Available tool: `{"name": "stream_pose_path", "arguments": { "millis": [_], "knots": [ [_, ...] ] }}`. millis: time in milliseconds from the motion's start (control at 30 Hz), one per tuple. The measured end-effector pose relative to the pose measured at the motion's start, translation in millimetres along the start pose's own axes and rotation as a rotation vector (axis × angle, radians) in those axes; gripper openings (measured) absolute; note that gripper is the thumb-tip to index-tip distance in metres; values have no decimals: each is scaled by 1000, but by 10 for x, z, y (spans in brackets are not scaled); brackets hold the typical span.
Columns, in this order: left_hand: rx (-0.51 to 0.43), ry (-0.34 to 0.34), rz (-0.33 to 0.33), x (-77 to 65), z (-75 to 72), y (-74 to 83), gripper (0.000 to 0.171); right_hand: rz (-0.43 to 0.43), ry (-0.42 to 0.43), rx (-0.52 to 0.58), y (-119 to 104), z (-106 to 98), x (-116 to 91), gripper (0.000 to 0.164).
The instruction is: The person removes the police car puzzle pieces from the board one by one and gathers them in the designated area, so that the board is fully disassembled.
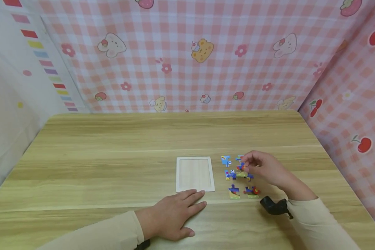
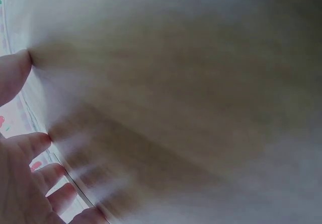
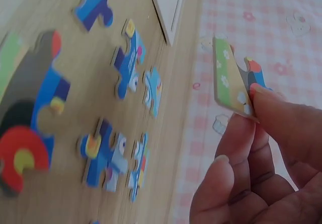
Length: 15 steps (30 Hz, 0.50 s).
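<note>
My right hand (image 1: pixel 265 168) pinches a jigsaw puzzle piece (image 3: pixel 229 80) between thumb and fingers, above the other pieces. Green with white flowers, tan, blue and red show on its face, and the thumb covers one corner. Below it on the table lie several puzzle pieces, among them a blue one (image 1: pixel 225 160) at the back and one with a red and yellow round shape (image 1: pixel 252 191) in front. My left hand (image 1: pixel 176 215) lies palm down with fingers spread, fingertips at the near edge of a white-rimmed square puzzle tray (image 1: pixel 178 173). No pieces lie in the tray.
The wooden table (image 1: pixel 90 156) reaches back to a pink checked cloth (image 1: pixel 181 80). Another checked cloth (image 1: pixel 347 114) hangs along the right side. A black wrist device (image 1: pixel 273 205) sits by the right cuff, close over the table.
</note>
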<state>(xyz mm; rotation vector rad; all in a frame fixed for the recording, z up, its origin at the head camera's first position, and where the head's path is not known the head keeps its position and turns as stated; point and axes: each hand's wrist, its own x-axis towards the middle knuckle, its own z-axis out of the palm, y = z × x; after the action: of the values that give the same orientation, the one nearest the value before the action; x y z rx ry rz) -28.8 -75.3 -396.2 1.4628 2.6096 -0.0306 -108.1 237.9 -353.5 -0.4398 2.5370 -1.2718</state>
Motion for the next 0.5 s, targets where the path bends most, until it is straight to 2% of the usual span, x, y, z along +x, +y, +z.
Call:
{"name": "stream_pose_path", "arguments": {
  "millis": [233,500],
  "knots": [
    [18,16,5,-2,5,3,70,4,-15,20,78,-90,-88,15],
    [5,5,2,0,6,0,69,0,-48,-40,176,-167,-162,14]
  ]
}}
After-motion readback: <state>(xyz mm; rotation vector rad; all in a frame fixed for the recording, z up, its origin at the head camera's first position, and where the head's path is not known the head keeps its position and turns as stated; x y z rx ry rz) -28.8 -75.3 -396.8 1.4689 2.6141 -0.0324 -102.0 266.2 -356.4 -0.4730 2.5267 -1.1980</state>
